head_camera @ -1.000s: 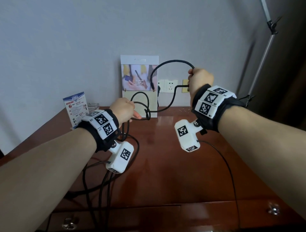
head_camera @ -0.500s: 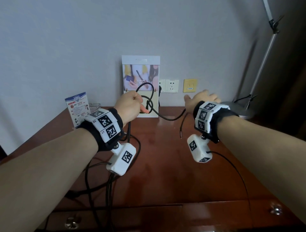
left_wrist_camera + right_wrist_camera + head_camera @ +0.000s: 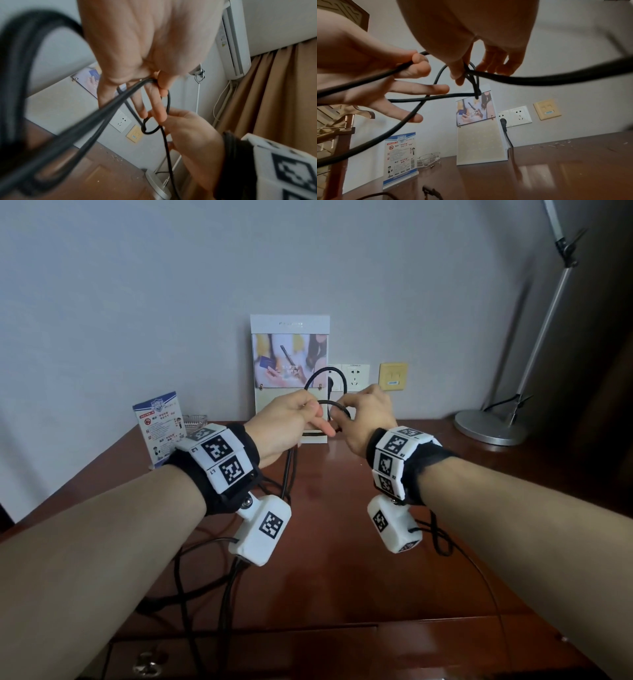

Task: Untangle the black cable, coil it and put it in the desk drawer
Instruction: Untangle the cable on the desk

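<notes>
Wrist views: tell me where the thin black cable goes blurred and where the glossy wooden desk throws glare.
Left wrist view: the thin black cable smears into wide soft bands at the left, sharper at the small loop by the left hand. Right wrist view: blurred at the right edge; pale glare patches on the glossy wooden desk.

Wooden desk (image 3: 342, 559) bears lamp base (image 3: 489, 429), leaflet stand (image 3: 161, 428), glass ashtray (image 3: 428, 161) (probably), calendar (image 3: 291, 378).
</notes>
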